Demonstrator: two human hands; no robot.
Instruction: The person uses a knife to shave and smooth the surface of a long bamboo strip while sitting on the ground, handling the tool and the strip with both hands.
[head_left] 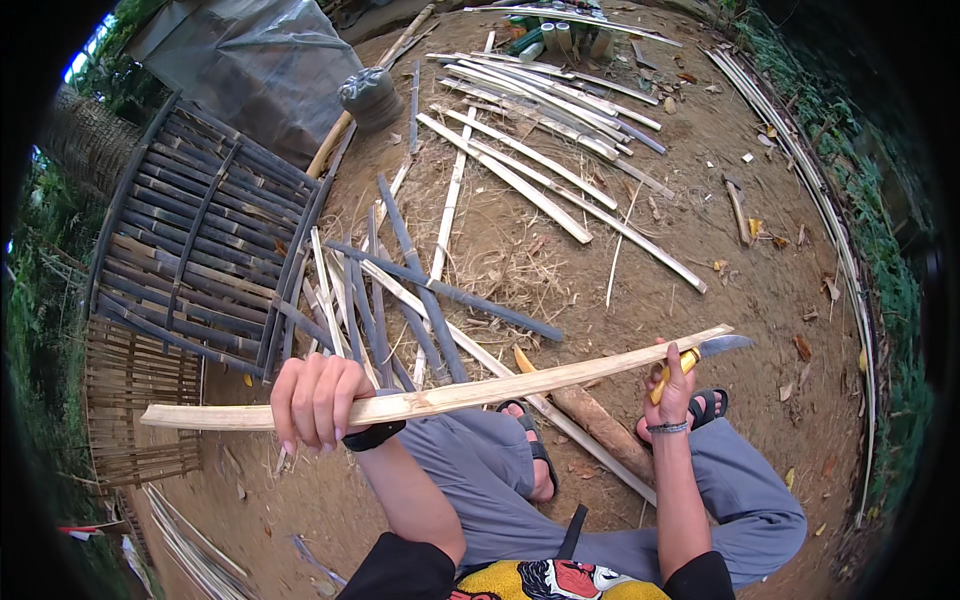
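Observation:
A long pale split-bamboo strip [500, 388] lies across in front of me, above my lap, its right end a little higher. My left hand [316, 398] is wrapped over it near its left end. In my right hand [674, 398] is a knife [724, 345] with a yellow handle and a short curved blade pointing right. The blade sits by the strip's right end, and the fingers there touch or nearly touch the wood; the exact contact is hard to see. Below the strip, a thick brown wooden piece [600, 420] rests on the ground between my sandalled feet.
Dark bamboo poles [410, 270] and pale strips [540, 100] lie scattered on the dirt ahead. A slatted bamboo rack [210, 230] stands at left, near a dark plastic-wrapped bundle [370, 95]. A wooden-handled tool [738, 210] lies at right. Long poles [815, 180] edge the greenery.

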